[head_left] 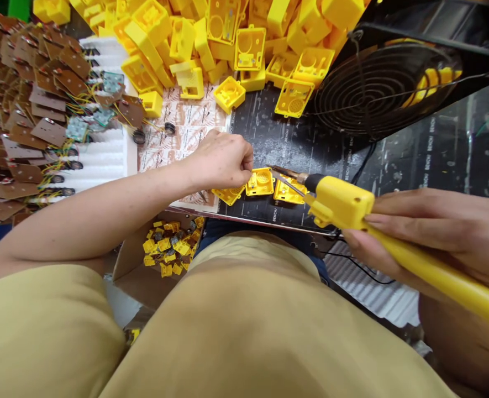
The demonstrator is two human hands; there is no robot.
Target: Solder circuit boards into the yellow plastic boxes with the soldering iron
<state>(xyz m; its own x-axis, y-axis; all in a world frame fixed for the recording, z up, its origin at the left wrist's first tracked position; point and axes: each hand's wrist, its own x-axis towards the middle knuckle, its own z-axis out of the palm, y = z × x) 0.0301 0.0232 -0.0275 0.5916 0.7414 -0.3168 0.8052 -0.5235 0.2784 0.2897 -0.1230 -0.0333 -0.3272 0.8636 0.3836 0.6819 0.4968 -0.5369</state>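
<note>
My left hand [221, 160] rests on the black mat with its fingers curled shut on a small yellow plastic case [259, 182], one of three lying in a row at the mat's near edge. My right hand [438, 232] is wrapped around the yellow handle of a soldering iron [343, 202]. The iron's metal tip [288, 179] points left and lies over the right-hand yellow case [288, 192], close to my left fingers.
A big heap of yellow plastic cases [227, 38] fills the back. Brown circuit boards with wires [29, 99] are piled at the left on white foam. A black fan grille [377, 88] stands at the right. A box of small yellow parts [169, 249] sits below the table edge.
</note>
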